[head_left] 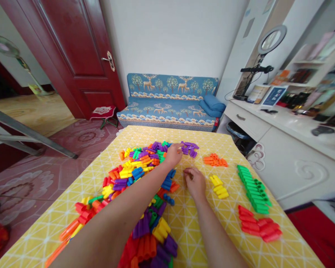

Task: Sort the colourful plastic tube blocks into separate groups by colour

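A big mixed heap of coloured plastic tube pieces (pixel 139 178) covers the left and middle of the yellow patterned table (pixel 184 223). My left hand (pixel 173 153) reaches over the far end of the heap with its fingers curled on a piece beside the small purple group (pixel 190 148). My right hand (pixel 194 181) rests on the table right of the heap, fingers bent together; what it holds, if anything, is hidden. Sorted groups lie to the right: orange (pixel 214 160), yellow (pixel 219 187), a long green row (pixel 253 189), and red (pixel 258 225).
A blue patterned sofa (pixel 170 100) stands beyond the table's far edge. To the right runs a white desk (pixel 281 126) with a ring light (pixel 271 39). At the left are a dark red door (pixel 80 56) and a metal ladder rail (pixel 30 137).
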`<state>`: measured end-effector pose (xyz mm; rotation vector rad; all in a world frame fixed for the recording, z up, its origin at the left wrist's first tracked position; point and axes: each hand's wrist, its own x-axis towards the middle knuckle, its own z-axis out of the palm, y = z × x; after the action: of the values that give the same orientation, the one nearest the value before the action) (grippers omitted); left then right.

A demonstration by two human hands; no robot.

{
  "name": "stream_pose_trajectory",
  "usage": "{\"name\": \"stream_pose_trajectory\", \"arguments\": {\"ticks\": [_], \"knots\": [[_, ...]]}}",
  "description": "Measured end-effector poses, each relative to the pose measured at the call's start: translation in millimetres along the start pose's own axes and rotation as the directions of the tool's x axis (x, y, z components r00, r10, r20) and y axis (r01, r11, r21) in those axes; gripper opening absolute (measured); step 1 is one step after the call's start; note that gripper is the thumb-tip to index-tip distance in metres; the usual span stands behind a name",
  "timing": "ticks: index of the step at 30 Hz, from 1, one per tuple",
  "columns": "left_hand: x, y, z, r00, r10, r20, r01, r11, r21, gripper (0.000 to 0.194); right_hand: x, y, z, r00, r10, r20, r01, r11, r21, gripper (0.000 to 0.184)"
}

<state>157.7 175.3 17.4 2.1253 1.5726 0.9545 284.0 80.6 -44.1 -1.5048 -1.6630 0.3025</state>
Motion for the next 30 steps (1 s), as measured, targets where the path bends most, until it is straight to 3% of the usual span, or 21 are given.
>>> {"name": "stream_pose_trajectory", "arguments": {"ticks": [5,8,11,16,22,26,30], "knots": [[-30,-27,-62.9,0.996,0.071,-0.045,-0.067,0.993,0.102,0.040,-1,3,2,1.000,-0.003,-0.014,0.004,0.999,0.052,0.020],[-43,-55,-101.5,0.999,0.017,-0.042,-0.008,0.978,0.209,0.042,-2,4,2,1.000,-0.007,-0.022,0.008,0.997,0.072,0.021],[-52,-79,-125.0,0.998,-0.050,0.028,0.040,0.955,0.295,0.041,-1,5,2,1.000,-0.016,-0.026,0.018,0.997,0.075,0.021],[-67,-86,-134.3,0.993,-0.070,0.095,0.030,0.928,0.370,0.045,-1,7,3,0.999,-0.020,-0.031,0.022,0.997,0.075,0.021],[-75,-78,-144.6,0.997,-0.072,0.016,0.060,0.918,0.392,0.037,-1,6,3,1.000,-0.015,-0.025,0.017,0.997,0.072,0.021],[-66,-69,-146.0,0.990,-0.135,-0.045,0.141,0.968,0.206,0.030,-1,4,2,1.000,-0.014,-0.027,0.016,0.997,0.075,0.021],[-48,-47,-122.3,0.992,-0.117,0.057,0.112,0.990,0.082,0.032,-1,3,2,1.000,-0.001,-0.018,0.003,0.996,0.095,0.022]]}}
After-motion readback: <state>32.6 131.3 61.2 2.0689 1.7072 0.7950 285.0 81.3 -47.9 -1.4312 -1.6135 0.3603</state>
